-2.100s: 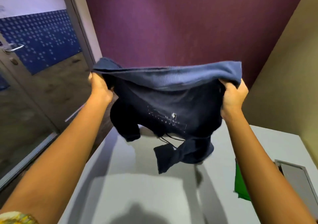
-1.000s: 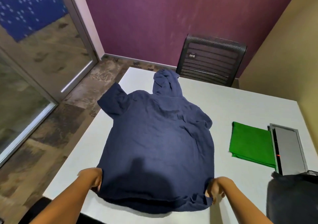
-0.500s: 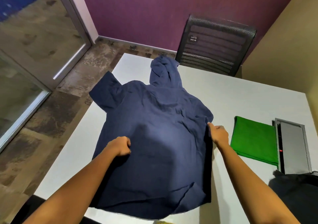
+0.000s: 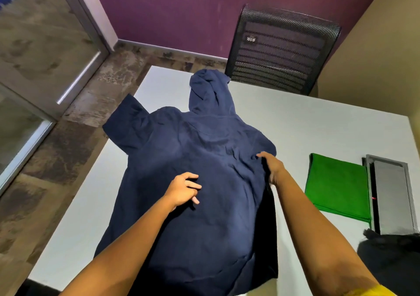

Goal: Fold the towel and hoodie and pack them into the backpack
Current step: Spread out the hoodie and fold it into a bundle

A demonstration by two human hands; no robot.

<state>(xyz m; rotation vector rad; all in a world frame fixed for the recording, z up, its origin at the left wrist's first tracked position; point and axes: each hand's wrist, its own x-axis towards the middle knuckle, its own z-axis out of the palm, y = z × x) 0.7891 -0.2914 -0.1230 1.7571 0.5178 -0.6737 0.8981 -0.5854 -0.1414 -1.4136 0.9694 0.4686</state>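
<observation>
A navy hoodie (image 4: 204,150) lies back-up and spread flat on the white table (image 4: 318,123), its hood pointing away from me. My left hand (image 4: 184,190) rests on the middle of the hoodie's back with fingers loosely curled and nothing gripped. My right hand (image 4: 271,166) lies flat at the hoodie's right side near the armpit, fingers on the cloth. The right sleeve is hidden; the left sleeve (image 4: 125,123) hangs over the table's left edge. A folded green towel (image 4: 336,186) lies to the right. The black backpack (image 4: 391,257) sits at the lower right corner.
A grey floor-box lid or flat device (image 4: 391,193) lies next to the towel at the table's right edge. A black mesh chair (image 4: 279,50) stands behind the far edge. The table's left edge drops to a tiled floor, with a glass door at the left.
The hoodie went from held up in the air to laid flat on the table. Both hands left its bottom hem and moved up onto its back and right side.
</observation>
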